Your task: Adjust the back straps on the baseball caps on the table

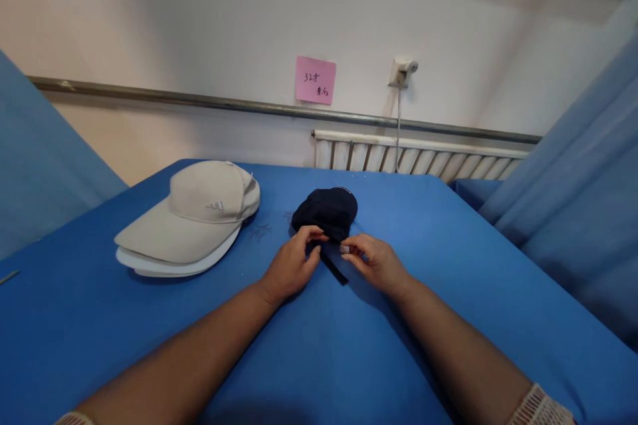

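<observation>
A dark navy cap (326,209) lies in the middle of the blue table, its back edge toward me and its brim at the far side. A loose black strap (333,268) runs from it down onto the table. My left hand (295,259) is at the cap's near left edge, fingers curled on it and thumb bent beneath. Opposite, my right hand (373,261) pinches the near right edge, and a small whitish piece shows at its fingertips. What exactly lies between the fingers of each hand is partly hidden.
To the left, several light caps are stacked, a beige cap (207,202) on top. Behind the blue table (448,319) are a white radiator (423,156), a metal rail and a wall socket (400,73). Blue curtains (573,212) hang at both sides.
</observation>
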Demonstrator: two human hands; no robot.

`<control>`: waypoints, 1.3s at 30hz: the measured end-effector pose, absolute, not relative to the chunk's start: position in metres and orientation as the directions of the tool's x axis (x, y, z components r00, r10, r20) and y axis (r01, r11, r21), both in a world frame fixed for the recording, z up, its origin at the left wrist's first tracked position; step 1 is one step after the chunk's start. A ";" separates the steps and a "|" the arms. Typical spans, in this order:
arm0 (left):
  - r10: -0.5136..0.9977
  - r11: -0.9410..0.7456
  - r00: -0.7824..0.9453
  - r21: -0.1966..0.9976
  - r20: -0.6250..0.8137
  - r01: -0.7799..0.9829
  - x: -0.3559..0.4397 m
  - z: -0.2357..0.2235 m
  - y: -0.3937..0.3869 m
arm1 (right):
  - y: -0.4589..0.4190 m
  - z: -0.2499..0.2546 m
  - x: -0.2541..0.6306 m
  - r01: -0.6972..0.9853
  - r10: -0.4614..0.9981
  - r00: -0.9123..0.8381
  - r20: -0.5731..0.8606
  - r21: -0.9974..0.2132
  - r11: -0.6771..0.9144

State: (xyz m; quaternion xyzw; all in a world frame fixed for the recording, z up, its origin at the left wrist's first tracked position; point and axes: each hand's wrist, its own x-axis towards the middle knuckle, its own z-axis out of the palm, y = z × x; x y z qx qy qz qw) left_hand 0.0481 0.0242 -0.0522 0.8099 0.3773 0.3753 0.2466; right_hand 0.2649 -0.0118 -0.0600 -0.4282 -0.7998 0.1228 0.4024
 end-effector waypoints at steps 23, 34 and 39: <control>0.602 -0.769 0.773 0.407 0.199 0.493 0.042 -0.041 0.029 | -0.001 -0.073 0.268 0.466 0.869 -0.122 0.480 -0.745 0.478; 0.870 -0.397 0.455 0.817 0.191 0.417 0.029 -0.004 0.015 | 0.001 -0.078 0.268 0.476 0.883 -0.331 0.334 -0.749 0.462; 0.825 -0.380 0.558 0.814 0.085 0.439 0.045 -0.030 0.016 | 0.004 -0.087 0.265 0.155 0.931 -0.314 0.185 -0.958 0.243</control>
